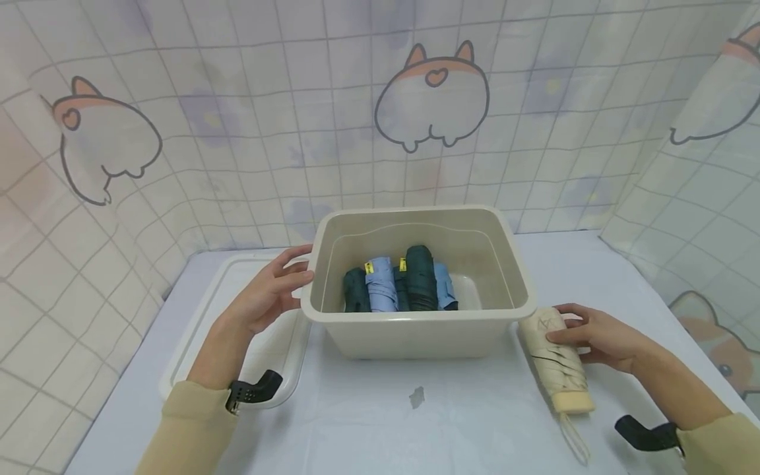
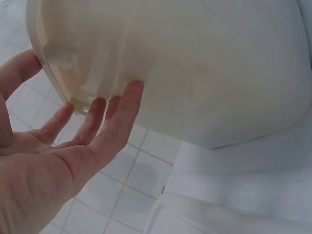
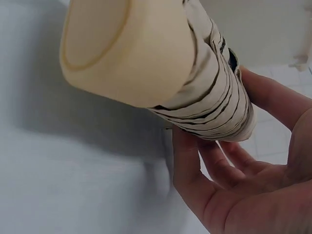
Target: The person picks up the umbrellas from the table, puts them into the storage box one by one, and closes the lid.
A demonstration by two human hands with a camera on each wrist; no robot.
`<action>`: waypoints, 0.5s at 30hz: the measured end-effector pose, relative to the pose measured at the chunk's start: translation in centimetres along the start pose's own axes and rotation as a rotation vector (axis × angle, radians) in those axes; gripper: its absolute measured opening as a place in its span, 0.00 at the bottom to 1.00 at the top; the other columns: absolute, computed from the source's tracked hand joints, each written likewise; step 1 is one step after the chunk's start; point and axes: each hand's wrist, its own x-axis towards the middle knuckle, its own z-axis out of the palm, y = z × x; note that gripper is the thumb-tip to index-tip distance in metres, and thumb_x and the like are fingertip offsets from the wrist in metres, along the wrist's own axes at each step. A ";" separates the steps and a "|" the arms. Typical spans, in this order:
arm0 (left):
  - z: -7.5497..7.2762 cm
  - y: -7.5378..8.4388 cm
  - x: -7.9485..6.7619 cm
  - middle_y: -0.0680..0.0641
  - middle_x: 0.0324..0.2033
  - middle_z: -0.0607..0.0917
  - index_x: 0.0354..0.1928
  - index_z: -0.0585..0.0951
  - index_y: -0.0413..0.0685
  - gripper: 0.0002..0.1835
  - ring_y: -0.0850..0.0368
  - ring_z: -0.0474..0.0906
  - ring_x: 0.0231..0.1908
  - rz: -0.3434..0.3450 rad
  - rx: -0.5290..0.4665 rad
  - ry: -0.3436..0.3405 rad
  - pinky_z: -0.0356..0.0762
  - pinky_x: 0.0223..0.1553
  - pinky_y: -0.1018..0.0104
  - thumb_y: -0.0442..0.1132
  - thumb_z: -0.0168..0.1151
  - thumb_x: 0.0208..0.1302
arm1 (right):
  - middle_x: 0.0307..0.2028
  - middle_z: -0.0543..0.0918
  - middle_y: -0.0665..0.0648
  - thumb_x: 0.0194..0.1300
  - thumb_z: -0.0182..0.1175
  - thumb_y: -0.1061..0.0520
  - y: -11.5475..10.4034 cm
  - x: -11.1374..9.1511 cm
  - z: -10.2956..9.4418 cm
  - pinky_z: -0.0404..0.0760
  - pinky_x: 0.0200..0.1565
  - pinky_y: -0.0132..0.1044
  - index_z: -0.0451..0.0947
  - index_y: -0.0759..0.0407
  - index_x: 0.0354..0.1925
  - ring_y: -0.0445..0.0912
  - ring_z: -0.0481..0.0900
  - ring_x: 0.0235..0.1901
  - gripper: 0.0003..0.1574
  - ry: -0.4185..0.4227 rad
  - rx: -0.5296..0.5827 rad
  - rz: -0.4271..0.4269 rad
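Note:
A cream folded umbrella [image 1: 556, 356] with a pale yellow handle and a wrist loop lies at a slant right of the beige plastic bin [image 1: 415, 335]. My right hand [image 1: 602, 340] grips the umbrella's wrapped canopy, thumb on one side and fingers on the other. The right wrist view shows the handle end [image 3: 131, 53] large, nearest the camera. My left hand [image 1: 267, 293] rests against the bin's left end, its fingers spread and touching the outer wall and rim. Inside the bin, several rolled dark green [image 1: 421, 280] and light blue bundles [image 1: 381, 285] stand side by side, resembling folded umbrellas.
Left of the bin, a white lid [image 1: 261, 369] lies flat on the white-covered table [image 1: 368, 422], partly beneath my left forearm. A grid-patterned curtain [image 1: 267, 132] with cartoon animals closes in the back and both sides. A small grey patch [image 1: 417, 397] marks the tabletop in front.

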 end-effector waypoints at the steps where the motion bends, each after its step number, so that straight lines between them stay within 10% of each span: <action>1: 0.0 0.0 0.0 0.38 0.67 0.71 0.77 0.59 0.50 0.32 0.48 0.79 0.56 0.002 0.001 -0.003 0.82 0.51 0.50 0.34 0.57 0.75 | 0.64 0.70 0.72 0.71 0.65 0.51 0.0 0.0 -0.1 0.82 0.52 0.54 0.42 0.69 0.77 0.53 0.79 0.52 0.55 0.002 0.007 -0.001; 15: -0.1 -0.1 0.0 0.38 0.66 0.72 0.76 0.60 0.49 0.32 0.48 0.78 0.56 0.017 -0.005 -0.010 0.83 0.50 0.50 0.34 0.58 0.75 | 0.47 0.82 0.53 0.75 0.59 0.56 -2.5 -0.8 -3.2 0.82 0.47 0.49 0.49 0.63 0.73 0.49 0.82 0.45 0.40 -0.023 0.129 -0.080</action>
